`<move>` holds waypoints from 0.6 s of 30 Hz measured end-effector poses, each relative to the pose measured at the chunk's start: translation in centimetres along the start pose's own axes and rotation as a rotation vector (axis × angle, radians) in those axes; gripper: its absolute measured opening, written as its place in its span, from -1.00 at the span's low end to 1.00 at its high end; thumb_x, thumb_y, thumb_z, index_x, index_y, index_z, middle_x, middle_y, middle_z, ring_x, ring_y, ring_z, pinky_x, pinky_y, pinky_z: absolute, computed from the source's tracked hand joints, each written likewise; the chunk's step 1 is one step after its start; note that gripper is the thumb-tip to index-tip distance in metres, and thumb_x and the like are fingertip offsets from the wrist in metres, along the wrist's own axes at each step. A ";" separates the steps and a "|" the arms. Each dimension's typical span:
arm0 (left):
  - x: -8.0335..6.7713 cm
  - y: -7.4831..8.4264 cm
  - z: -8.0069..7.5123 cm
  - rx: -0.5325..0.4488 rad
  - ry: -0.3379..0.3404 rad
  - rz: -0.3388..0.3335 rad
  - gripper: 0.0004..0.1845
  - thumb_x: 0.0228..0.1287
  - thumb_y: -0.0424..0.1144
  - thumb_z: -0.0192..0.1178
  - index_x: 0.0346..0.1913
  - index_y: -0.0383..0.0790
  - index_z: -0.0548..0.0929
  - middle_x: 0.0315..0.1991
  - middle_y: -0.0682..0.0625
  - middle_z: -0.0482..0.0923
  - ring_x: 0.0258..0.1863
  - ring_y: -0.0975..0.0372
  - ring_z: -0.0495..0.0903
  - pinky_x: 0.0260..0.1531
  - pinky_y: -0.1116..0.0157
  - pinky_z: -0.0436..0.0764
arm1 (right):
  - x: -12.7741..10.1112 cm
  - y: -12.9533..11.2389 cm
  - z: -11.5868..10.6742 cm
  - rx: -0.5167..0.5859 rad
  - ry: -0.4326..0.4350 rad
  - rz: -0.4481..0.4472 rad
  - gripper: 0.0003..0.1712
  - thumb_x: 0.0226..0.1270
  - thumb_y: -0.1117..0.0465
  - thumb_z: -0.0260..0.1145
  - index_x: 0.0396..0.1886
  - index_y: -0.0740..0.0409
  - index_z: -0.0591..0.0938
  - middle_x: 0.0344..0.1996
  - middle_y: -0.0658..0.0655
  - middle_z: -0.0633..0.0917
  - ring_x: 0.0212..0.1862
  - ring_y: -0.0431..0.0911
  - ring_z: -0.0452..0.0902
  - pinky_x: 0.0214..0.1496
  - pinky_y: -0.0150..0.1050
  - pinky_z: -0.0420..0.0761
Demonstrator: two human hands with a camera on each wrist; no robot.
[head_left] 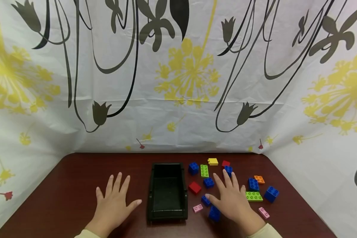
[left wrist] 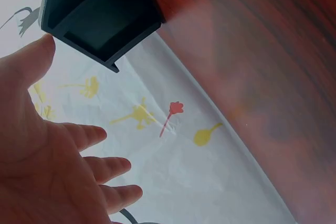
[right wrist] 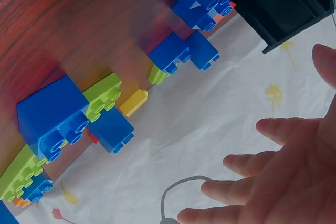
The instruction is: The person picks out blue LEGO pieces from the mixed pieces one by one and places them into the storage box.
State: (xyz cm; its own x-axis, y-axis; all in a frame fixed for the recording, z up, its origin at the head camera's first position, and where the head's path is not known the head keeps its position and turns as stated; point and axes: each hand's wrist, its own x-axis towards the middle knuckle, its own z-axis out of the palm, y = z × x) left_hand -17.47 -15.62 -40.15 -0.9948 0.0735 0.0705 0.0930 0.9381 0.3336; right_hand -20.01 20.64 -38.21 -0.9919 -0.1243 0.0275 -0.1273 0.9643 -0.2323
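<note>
Nearest me, a person's left grip (head_left: 114, 205) and right grip (head_left: 232, 201) spread wide, empty, a black tray (head_left: 167, 195) between them, bricks (head_left: 208, 182) strewn around the right one across the counter (head_left: 59, 198), where a careless sweep might scatter some toward the flowered cloth (head_left: 178, 129) behind.

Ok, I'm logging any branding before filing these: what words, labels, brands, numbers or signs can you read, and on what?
None: no readable text on the black tray, the bricks or the tabletop.
The cloth shows printed plant shapes only.
Any tiny brick markings would be too small to read.
</note>
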 end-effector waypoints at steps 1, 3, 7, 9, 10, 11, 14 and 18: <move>0.0 0.0 0.0 0.001 0.006 0.001 0.10 0.10 0.52 0.00 0.50 -0.22 0.12 0.50 -0.36 -0.14 0.46 -0.29 -0.25 0.14 -0.50 -0.27 | 0.0 0.0 0.0 -0.002 0.000 -0.003 -0.03 0.22 -0.38 0.20 0.49 0.03 0.24 0.48 0.37 0.05 0.46 0.41 -0.22 0.19 0.58 -0.06; -0.1 -0.1 0.1 0.006 0.022 0.004 0.10 0.10 0.53 -0.02 0.50 -0.23 0.13 0.50 -0.36 -0.12 0.45 -0.29 -0.23 0.14 -0.50 -0.25 | 0.1 0.0 0.1 -0.004 0.005 -0.012 -0.03 0.22 -0.38 0.19 0.49 0.03 0.23 0.48 0.37 0.06 0.46 0.41 -0.21 0.19 0.58 -0.05; -0.2 -0.2 0.1 0.013 0.046 0.008 0.11 0.10 0.54 -0.04 0.49 -0.24 0.14 0.50 -0.36 -0.11 0.45 -0.28 -0.21 0.14 -0.50 -0.24 | 0.1 0.0 0.2 0.000 0.014 -0.024 -0.03 0.22 -0.37 0.21 0.49 0.03 0.23 0.48 0.36 0.07 0.46 0.42 -0.21 0.20 0.57 -0.04; -0.2 -0.3 0.2 0.010 0.044 0.007 0.11 0.10 0.54 -0.05 0.49 -0.24 0.13 0.50 -0.36 -0.11 0.45 -0.28 -0.21 0.14 -0.50 -0.24 | 0.1 -0.1 0.2 0.008 0.020 -0.029 -0.04 0.22 -0.35 0.23 0.48 0.03 0.24 0.47 0.36 0.09 0.46 0.42 -0.20 0.20 0.56 -0.05; -0.2 -0.3 0.2 0.006 0.042 0.007 0.11 0.10 0.55 -0.05 0.50 -0.24 0.13 0.50 -0.36 -0.12 0.45 -0.28 -0.21 0.13 -0.50 -0.25 | 0.1 -0.2 0.2 0.014 0.023 -0.032 -0.05 0.22 -0.33 0.25 0.48 0.04 0.25 0.47 0.36 0.09 0.45 0.42 -0.19 0.21 0.56 -0.05; -0.2 -0.3 0.2 0.002 0.040 0.005 0.12 0.10 0.54 -0.04 0.50 -0.25 0.12 0.50 -0.36 -0.12 0.45 -0.28 -0.22 0.13 -0.50 -0.25 | 0.0 -0.2 0.3 0.021 0.026 -0.036 -0.06 0.22 -0.31 0.27 0.48 0.04 0.25 0.47 0.36 0.10 0.45 0.42 -0.18 0.21 0.56 -0.05; -0.2 -0.4 0.2 -0.002 0.042 0.004 0.11 0.11 0.53 -0.03 0.50 -0.25 0.12 0.49 -0.37 -0.12 0.45 -0.28 -0.22 0.14 -0.49 -0.24 | -0.1 -0.4 0.3 0.044 0.036 -0.043 -0.07 0.21 -0.27 0.30 0.47 0.04 0.27 0.46 0.35 0.12 0.45 0.41 -0.16 0.22 0.54 -0.05; -0.2 -0.5 0.2 0.001 0.066 0.008 0.10 0.12 0.53 -0.04 0.49 -0.25 0.13 0.49 -0.38 -0.10 0.45 -0.28 -0.20 0.14 -0.49 -0.22 | -0.2 -0.5 0.5 0.054 0.047 -0.053 -0.05 0.18 -0.28 0.33 0.46 0.04 0.28 0.46 0.33 0.15 0.45 0.40 -0.12 0.23 0.53 0.00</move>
State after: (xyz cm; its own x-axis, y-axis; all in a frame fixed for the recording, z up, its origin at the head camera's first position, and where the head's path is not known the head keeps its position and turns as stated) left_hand -17.28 -16.00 -40.54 -0.9891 0.0582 0.1353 0.1006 0.9379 0.3319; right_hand -19.76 20.07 -38.57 -0.9830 -0.1625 0.0859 -0.1804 0.9426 -0.2809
